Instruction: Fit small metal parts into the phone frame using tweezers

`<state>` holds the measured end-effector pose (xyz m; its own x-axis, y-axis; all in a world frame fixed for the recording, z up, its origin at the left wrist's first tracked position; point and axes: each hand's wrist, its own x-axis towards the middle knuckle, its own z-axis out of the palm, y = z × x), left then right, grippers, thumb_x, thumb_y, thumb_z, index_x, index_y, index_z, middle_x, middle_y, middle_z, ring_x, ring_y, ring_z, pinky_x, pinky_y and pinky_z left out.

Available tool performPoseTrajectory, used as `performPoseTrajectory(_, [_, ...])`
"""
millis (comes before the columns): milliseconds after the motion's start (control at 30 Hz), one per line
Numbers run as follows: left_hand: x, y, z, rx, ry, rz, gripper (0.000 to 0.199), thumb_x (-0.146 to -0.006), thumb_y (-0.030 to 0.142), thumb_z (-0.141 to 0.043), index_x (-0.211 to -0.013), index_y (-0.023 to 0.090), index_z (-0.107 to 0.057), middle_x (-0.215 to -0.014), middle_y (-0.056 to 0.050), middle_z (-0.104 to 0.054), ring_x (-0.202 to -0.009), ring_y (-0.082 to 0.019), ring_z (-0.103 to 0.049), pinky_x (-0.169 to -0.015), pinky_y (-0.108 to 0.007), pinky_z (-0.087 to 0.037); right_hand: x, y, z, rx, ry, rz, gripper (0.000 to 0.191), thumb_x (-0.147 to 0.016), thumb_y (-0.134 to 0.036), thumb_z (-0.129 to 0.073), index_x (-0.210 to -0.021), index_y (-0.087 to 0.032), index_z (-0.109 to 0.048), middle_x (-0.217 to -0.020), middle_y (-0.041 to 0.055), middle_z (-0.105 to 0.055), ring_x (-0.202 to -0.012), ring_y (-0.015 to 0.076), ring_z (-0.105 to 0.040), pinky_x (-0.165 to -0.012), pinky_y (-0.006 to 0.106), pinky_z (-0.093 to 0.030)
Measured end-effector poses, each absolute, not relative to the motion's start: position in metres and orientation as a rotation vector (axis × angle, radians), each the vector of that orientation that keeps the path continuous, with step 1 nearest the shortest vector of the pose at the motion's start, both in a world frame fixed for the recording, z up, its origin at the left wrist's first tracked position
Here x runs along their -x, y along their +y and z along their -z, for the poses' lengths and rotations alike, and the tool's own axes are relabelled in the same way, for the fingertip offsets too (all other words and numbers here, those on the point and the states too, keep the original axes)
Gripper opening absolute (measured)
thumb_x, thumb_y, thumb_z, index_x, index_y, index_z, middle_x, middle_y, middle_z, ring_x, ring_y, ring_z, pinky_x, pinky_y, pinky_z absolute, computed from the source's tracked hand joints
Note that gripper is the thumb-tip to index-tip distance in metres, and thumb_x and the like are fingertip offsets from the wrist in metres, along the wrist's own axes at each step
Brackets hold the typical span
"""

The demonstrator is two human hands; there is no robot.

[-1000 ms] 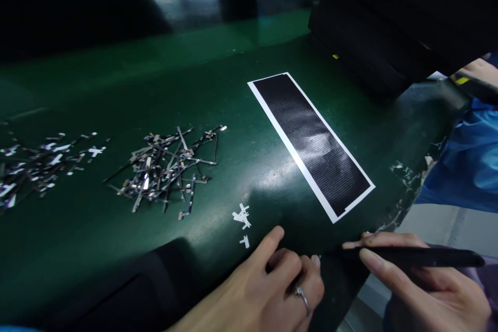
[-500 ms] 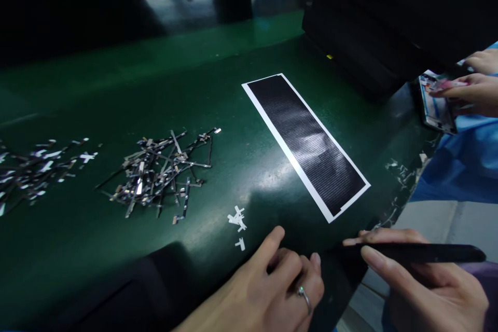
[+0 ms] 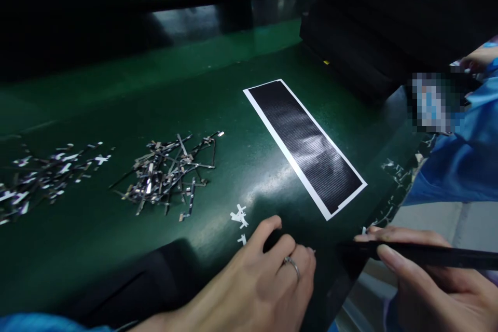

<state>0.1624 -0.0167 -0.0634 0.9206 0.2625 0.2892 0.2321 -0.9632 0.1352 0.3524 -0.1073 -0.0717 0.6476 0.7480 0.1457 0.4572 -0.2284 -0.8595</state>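
Observation:
My left hand (image 3: 268, 275), with a ring on one finger, is low in the middle over the green table. Its fingers are curled, and whatever the far fingertips grip is hidden. In my right hand (image 3: 436, 275) are black tweezers (image 3: 439, 257), held between thumb and fingers and pointing left towards my left hand. The tips are lost in a dark patch. A small white bit (image 3: 363, 230) shows by the right fingertips. Just left of my left hand lie small white T-shaped and cross-shaped pieces (image 3: 239, 216).
A black ribbed sheet with a white border (image 3: 307, 145) lies ahead. Leftward are a heap of flex cable strips (image 3: 167, 171) and another pile of small parts (image 3: 50, 176). A co-worker's blue sleeve (image 3: 462, 155) is at right. A black object (image 3: 143, 285) sits at lower left.
The view has shifted slightly, so the piles appear further right. My left hand has curled its nearest finger more. My right hand has moved a little right with the tweezers.

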Motion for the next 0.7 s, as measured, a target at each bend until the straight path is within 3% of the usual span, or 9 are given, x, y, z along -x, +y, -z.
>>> performPoseTrajectory(100, [-0.158,-0.016,0.064,-2.942,0.449,-0.514,0.025,-0.089,0.008,-0.038,-0.099,0.014,-0.06,-0.1,-0.003,-0.062,-0.097,-0.018,-0.052,-0.097,-0.031,-0.033,-0.357,-0.111,0.069,1.772,-1.101,-0.274,0.004,-0.075,-0.031,-0.063,-0.075,-0.027,-0.066,-0.074,-0.0017,-0.069,-0.072,0.0153,-0.065,-0.075,0.02,-0.052])
performPoseTrajectory(167, [-0.156,-0.017,0.065,-2.968,0.478,-0.514,0.031,-0.09,0.008,-0.03,-0.106,0.013,-0.056,-0.113,-0.004,-0.059,-0.11,-0.02,-0.046,-0.097,-0.03,-0.029,-0.361,-0.111,0.066,1.729,-1.319,-0.269,0.007,-0.08,-0.027,-0.057,-0.083,-0.026,-0.063,-0.081,-0.0012,-0.068,-0.079,0.0143,-0.065,-0.079,0.019,-0.05])
performPoseTrajectory(300, [-0.156,-0.019,0.062,-3.125,0.463,-0.51,0.037,-0.09,0.003,-0.022,-0.106,0.009,-0.055,-0.11,-0.006,-0.062,-0.106,-0.021,-0.051,-0.098,-0.033,-0.023,-0.357,-0.095,0.059,1.558,-1.867,-0.432,0.019,-0.083,-0.012,-0.047,-0.096,-0.02,-0.056,-0.086,0.0022,-0.061,-0.076,0.0094,-0.062,-0.063,0.011,-0.048])
performPoseTrajectory(500, [-0.154,-0.016,0.056,-3.129,0.391,-0.388,0.03,-0.086,0.007,-0.033,-0.11,0.004,-0.052,-0.112,-0.011,-0.06,-0.107,-0.024,-0.051,-0.098,-0.035,-0.025,-0.334,-0.074,0.068,1.48,-2.188,-0.633,0.019,-0.067,-0.003,-0.037,-0.066,-0.017,-0.049,-0.067,0.002,-0.051,-0.058,0.0119,-0.05,-0.049,0.021,-0.039])
performPoseTrajectory(700, [-0.142,-0.008,0.041,-3.011,0.369,-0.316,0.028,-0.077,0.006,-0.05,-0.105,0.004,-0.054,-0.106,-0.014,-0.058,-0.098,-0.026,-0.053,-0.094,-0.039,-0.033,-0.329,-0.07,0.063,1.406,-2.094,-0.719,0.022,-0.082,-0.01,-0.04,-0.062,-0.018,-0.044,-0.062,-0.0015,-0.048,-0.055,0.008,-0.047,-0.049,0.017,-0.036])
